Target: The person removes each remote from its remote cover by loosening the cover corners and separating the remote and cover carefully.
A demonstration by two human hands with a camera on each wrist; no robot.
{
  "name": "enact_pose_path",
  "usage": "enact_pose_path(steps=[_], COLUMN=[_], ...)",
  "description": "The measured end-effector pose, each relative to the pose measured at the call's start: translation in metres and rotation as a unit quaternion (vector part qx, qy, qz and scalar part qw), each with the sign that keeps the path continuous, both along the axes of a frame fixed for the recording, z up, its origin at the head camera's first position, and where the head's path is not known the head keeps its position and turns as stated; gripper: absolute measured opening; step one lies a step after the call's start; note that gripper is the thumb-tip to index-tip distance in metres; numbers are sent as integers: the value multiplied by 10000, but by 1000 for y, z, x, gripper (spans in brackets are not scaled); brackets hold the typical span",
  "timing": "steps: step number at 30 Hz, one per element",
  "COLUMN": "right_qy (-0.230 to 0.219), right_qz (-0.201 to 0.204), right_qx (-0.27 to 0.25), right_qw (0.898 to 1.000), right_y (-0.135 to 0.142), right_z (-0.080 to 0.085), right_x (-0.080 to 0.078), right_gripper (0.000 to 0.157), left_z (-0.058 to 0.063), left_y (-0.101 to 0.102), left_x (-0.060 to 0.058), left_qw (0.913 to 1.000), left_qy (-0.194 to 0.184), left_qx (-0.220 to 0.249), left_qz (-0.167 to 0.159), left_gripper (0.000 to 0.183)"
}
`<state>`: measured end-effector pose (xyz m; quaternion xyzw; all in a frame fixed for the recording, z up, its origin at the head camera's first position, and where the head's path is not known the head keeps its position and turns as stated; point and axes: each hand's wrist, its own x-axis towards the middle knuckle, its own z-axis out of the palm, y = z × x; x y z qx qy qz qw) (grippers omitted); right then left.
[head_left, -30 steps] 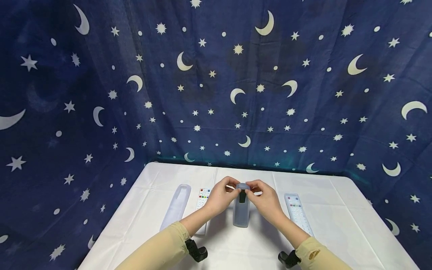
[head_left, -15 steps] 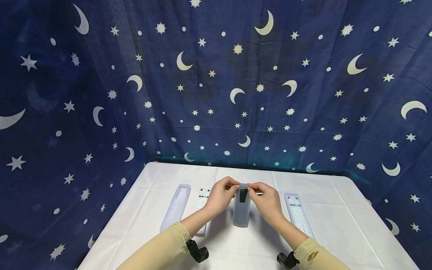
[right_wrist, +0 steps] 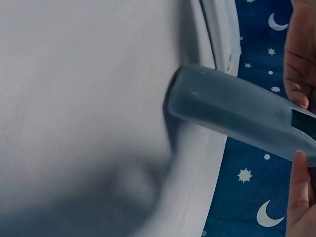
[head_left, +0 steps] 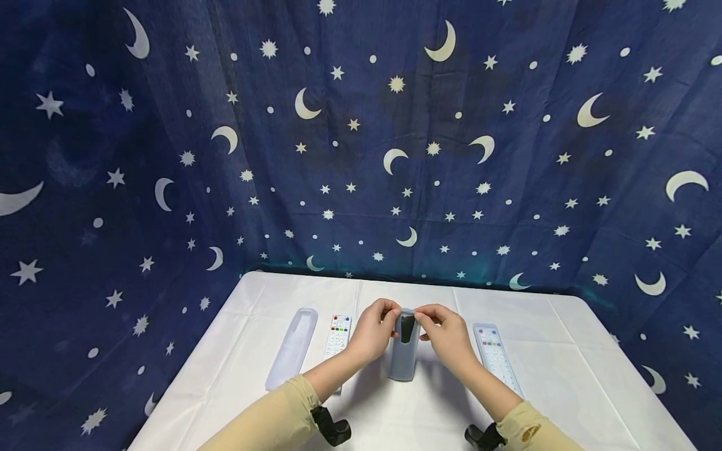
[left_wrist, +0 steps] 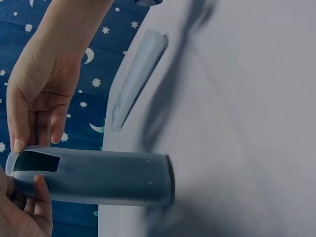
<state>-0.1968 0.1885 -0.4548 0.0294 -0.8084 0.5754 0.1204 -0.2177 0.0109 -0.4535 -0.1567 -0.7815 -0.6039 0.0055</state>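
Observation:
Between my hands a remote control stands on end in a translucent grey silicone cover [head_left: 402, 366], its lower end at the table. The dark body of the remote [head_left: 408, 329] shows through an opening near the cover's upper end. My left hand [head_left: 370, 332] pinches the upper left edge between thumb and fingers. Opposite it, my right hand [head_left: 449, 335] pinches the upper right edge. In the left wrist view, thumb and fingertips meet the rim beside the opening of the cover [left_wrist: 113, 177]. The right wrist view shows the cover's smooth long face [right_wrist: 237, 106].
Left on the white-clothed table [head_left: 429, 419] lie an empty translucent cover [head_left: 292, 349] and a white remote [head_left: 338, 338], partly behind my left forearm. Another white remote in a clear cover [head_left: 499, 360] lies at right. A starry blue curtain [head_left: 361, 156] hangs behind the table.
The cover's grey lip over the top end has shrunk back, and more of the dark remote shows in the opening. Both hands stay at the upper end with small finger shifts.

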Motion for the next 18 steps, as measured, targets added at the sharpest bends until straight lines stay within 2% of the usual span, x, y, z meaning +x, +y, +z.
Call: enact_pose_path(steps=[4, 9, 18], right_qy=[-564, -1232, -1744], right_qz=[147, 194, 360], right_qx=[-624, -1068, -1861], right_qw=[9963, 9864, 9663], right_y=[1, 5, 7], right_z=[4, 8, 6], right_x=[-3, -5, -7], right_gripper=[17, 24, 31], left_z=[4, 6, 7], left_y=[-1, -1, -3], left_x=[1, 0, -3], left_qw=[9990, 9935, 9777], left_qy=[-358, -928, -1747], left_qx=[264, 658, 1150], left_qz=[-35, -75, -192], left_gripper=[17, 19, 21])
